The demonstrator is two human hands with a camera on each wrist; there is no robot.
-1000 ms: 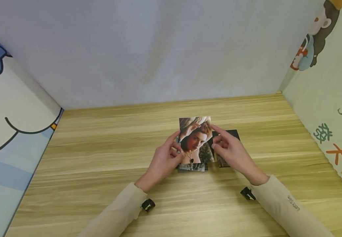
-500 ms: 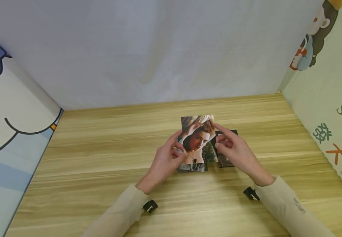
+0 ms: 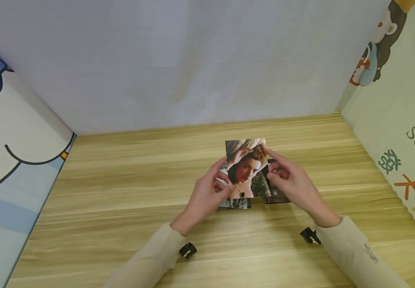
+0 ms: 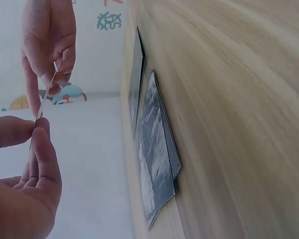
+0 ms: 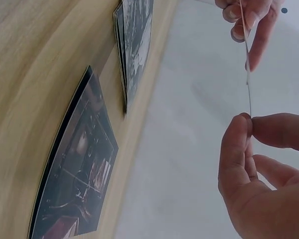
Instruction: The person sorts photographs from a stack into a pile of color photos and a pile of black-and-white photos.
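Shifted right — thin glossy photo (image 3: 246,168) pinched by both hands.

A: Left hand (image 3: 209,194)?
B: Raised off the surface, palm turned inward, thumb and forefinger pinched together on a thin edge. Other fingers curl loosely beneath. Forearm in a beige sleeve (image 3: 146,260) runs in from lower left.

A: Right hand (image 3: 294,186)?
B: Same height, facing the left, just apart from it. Thumb and forefinger pinch the opposite edge; forefinger extends upward, remaining fingers bend in. Its beige sleeve comes in from lower right.

A: Wrists?
B: Both angle inward, hands converging near centre, a small black device under each wrist.
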